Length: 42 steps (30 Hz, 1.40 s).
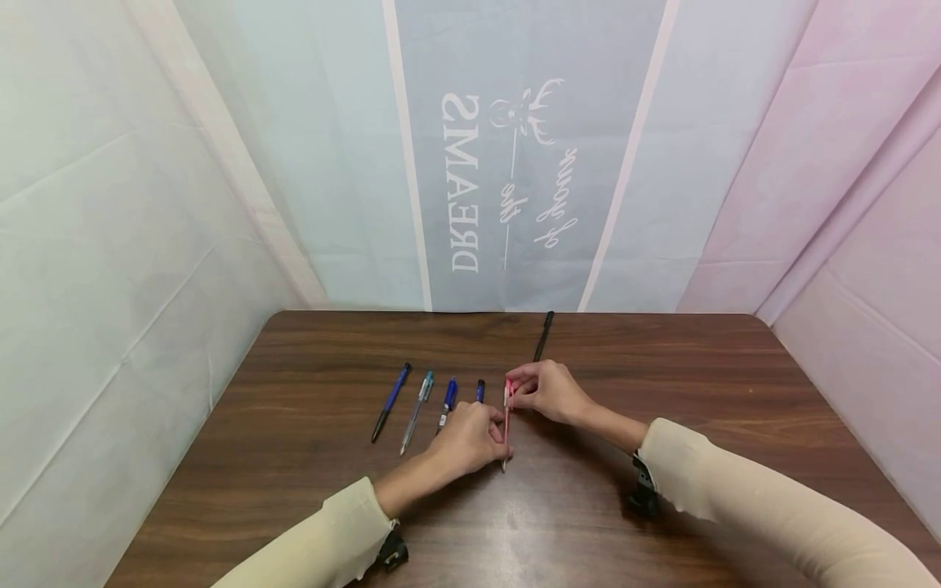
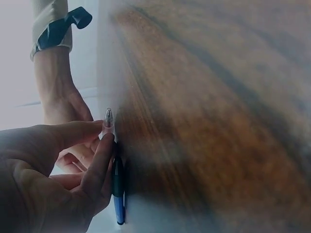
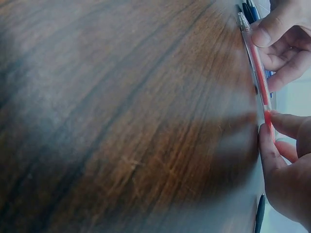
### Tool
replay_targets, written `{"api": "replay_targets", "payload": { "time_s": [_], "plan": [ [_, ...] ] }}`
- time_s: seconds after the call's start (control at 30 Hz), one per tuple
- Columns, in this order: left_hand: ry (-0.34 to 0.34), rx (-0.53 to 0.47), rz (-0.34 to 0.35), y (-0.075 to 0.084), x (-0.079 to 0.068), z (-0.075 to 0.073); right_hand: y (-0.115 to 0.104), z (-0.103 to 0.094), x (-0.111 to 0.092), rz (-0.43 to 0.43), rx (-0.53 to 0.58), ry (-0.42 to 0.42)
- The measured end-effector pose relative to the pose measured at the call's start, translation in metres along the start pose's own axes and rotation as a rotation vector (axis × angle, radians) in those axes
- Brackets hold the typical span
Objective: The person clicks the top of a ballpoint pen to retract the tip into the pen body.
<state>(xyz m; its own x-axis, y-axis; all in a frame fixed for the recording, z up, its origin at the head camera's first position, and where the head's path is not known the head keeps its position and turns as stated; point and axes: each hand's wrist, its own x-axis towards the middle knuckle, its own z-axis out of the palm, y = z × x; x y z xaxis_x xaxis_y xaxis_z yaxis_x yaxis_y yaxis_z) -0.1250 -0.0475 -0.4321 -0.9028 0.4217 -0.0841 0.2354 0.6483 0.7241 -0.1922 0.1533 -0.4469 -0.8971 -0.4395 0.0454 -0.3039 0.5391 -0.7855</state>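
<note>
A clear-barrelled pen with a red refill (image 1: pixel 506 423) lies lengthwise between the two hands. My left hand (image 1: pixel 466 438) pinches it near the writing tip, which pokes out past thumb and finger in the left wrist view. At the other end, the right hand (image 1: pixel 553 394) holds the pinkish-red top between thumb and fingers. In the right wrist view the pen's barrel (image 3: pixel 258 70) shows between the hands, close to the tabletop. A dark blue pen (image 1: pixel 480 390) and a blue pen (image 1: pixel 450 396) lie left of it, partly hidden by the left hand.
Further left on the wooden table (image 1: pixel 309 465) lie a clear pen with a teal top (image 1: pixel 417 412) and a blue pen with black ends (image 1: pixel 391 402). Beyond the right hand, a black pen (image 1: pixel 544 336) reaches the back edge. Fabric with lettering (image 1: pixel 463 184) hangs behind.
</note>
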Motion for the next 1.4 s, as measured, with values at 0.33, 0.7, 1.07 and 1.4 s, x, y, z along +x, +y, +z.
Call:
{"api": "replay_targets", "payload": {
  "time_s": [0.33, 0.7, 1.07, 1.4],
  "plan": [
    [-0.006, 0.039, 0.019, 0.002, 0.002, -0.006, -0.001, 0.000, 0.003, -0.016, -0.032, 0.005],
    [-0.007, 0.048, 0.045, 0.004, 0.005, -0.013, -0.004, -0.012, 0.000, -0.020, -0.006, -0.009],
    [0.135, 0.130, 0.131, 0.007, 0.021, -0.030, 0.003, -0.036, 0.000, -0.049, -0.009, 0.023],
    [0.188, 0.176, 0.139, 0.011, 0.041, -0.040, 0.016, -0.061, 0.003, -0.115, -0.068, 0.070]
  ]
}}
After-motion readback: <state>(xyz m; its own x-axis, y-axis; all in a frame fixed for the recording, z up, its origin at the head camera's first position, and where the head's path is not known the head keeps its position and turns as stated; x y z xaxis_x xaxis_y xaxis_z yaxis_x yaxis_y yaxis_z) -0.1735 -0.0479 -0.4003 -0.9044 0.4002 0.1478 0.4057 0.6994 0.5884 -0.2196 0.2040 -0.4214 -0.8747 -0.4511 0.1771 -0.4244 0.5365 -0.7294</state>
